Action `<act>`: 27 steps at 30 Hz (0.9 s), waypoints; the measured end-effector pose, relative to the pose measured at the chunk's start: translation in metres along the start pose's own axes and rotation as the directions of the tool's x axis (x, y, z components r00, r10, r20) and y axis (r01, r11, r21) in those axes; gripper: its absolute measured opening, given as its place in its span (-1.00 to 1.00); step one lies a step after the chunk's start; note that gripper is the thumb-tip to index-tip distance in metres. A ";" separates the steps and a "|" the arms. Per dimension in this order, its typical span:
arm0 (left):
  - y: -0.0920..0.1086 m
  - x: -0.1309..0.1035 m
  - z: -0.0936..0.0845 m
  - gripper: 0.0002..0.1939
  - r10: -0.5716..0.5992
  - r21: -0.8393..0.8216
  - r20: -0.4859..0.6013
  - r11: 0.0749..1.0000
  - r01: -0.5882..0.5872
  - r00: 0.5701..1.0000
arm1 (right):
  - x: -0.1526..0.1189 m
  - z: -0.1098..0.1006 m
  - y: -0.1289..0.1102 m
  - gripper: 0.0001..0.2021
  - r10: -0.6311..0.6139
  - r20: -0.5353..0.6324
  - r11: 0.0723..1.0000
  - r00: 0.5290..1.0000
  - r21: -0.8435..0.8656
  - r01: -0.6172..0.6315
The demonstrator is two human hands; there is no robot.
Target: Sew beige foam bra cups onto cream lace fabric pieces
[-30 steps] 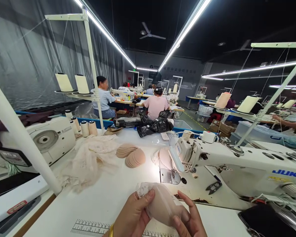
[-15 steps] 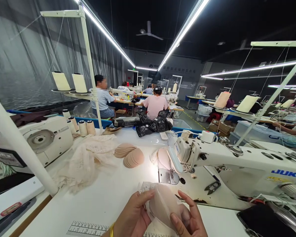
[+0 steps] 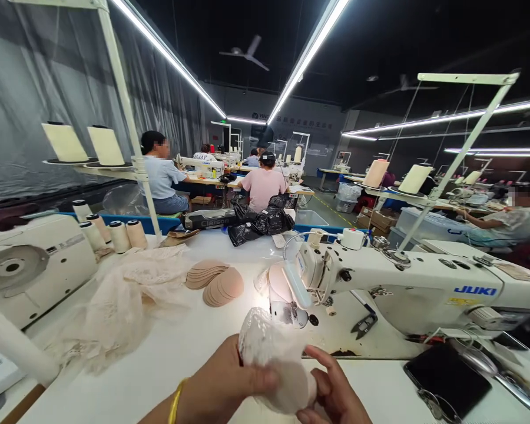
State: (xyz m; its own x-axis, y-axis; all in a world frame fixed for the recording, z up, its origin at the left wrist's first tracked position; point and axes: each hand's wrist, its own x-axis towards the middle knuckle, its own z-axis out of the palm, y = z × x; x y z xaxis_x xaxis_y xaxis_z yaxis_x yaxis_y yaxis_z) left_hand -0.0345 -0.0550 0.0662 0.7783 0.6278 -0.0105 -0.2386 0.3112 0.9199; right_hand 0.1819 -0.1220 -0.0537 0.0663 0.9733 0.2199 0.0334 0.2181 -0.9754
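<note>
A beige bra cup (image 3: 291,377) with white lace over its upper part is between my two hands, in front of the sewing machine (image 3: 393,288). My left hand (image 3: 225,371), with a yellow band at the wrist, grips it with the thumb across its face. At the cup's right edge, my right hand (image 3: 335,388) has thumb and fingers curled round the border, with the index finger raised along it. Beyond the hands, another beige cup piece (image 3: 279,277) lies near the machine's lit needle area. Overlapping beige oval pads (image 3: 223,287) are fanned out on the white table.
Sheer lace fabric (image 3: 115,306) lies heaped at left, with thread cones (image 3: 120,237) behind it. Thread snips (image 3: 364,323) rest beneath the machine arm. A black flat object (image 3: 446,377) lies at right. Black plastic bags (image 3: 265,221) sit at the back edge. Co-workers sit beyond.
The view has swung right, so things appear further left. The bra cup has been turned, bringing its lace upward, and my left thumb now lies across its front.
</note>
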 end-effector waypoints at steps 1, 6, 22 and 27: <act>0.005 0.001 -0.003 -0.65 -0.019 0.168 0.103 0.986 0.002 0.995 | 0.008 -0.009 -0.005 -0.47 -0.102 0.080 0.981 0.992 -0.155 0.114; -0.004 0.043 -0.031 -0.83 -0.013 0.792 0.541 0.344 -0.504 0.841 | 0.071 -0.040 -0.029 -0.71 -0.334 0.538 0.443 0.774 -0.635 0.632; -0.020 0.100 -0.050 -0.80 -0.070 0.858 0.513 0.068 -0.509 0.856 | 0.097 -0.065 -0.018 -0.63 -0.250 0.481 0.417 0.840 -0.730 0.542; -0.022 0.102 -0.051 -0.81 0.016 0.837 0.529 0.158 -0.524 0.849 | 0.099 -0.065 -0.016 -0.65 -0.224 0.455 0.409 0.862 -0.759 0.507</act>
State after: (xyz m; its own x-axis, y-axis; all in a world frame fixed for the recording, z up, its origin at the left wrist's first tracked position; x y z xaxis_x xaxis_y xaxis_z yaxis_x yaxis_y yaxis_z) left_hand 0.0199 0.0388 0.0250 0.9637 0.1608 0.2130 0.0405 -0.8769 0.4790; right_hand 0.2528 -0.0338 -0.0151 -0.4045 0.8224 0.4000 0.8038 0.5283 -0.2734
